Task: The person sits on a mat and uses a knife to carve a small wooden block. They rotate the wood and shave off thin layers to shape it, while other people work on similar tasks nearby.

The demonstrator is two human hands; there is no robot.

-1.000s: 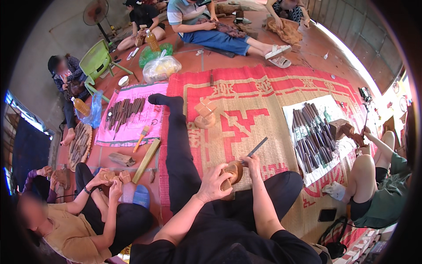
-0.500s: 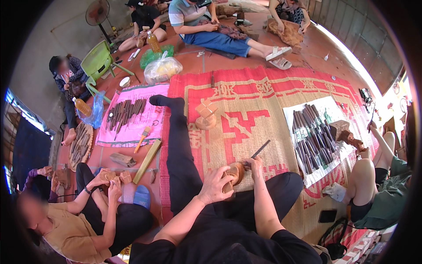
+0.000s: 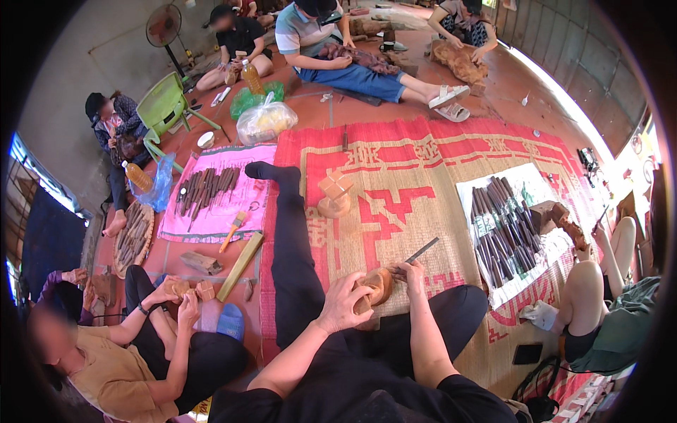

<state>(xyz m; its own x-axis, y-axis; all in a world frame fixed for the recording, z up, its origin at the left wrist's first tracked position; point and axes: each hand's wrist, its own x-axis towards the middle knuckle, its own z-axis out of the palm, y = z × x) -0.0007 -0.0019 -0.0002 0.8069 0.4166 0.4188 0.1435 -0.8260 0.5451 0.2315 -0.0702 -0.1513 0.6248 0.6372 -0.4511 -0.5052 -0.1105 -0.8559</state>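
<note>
My left hand (image 3: 344,304) is closed around a rounded, carved piece of light-brown wood (image 3: 381,283), held low above my lap. Beside it, my right hand (image 3: 410,275) grips a carving chisel (image 3: 425,249); its dark shank sticks out up and to the right. The chisel's other end, by the wood, is hidden by my fingers. Ahead on the mat stands another carved wooden piece (image 3: 335,194), with a squarish top over a rounded base.
A woven red-and-tan mat (image 3: 395,151) lies under me. Dark-handled carving tools (image 3: 504,229) lie on white sheeting at right; more tools (image 3: 208,189) lie on a pink cloth at left, near a brush (image 3: 234,229). A co-worker's hands (image 3: 180,299) hold wood close on my left.
The whole view has shifted slightly, with the scene sitting a little lower. Both hands keep their hold on the wood and the chisel, hardly moved.
</note>
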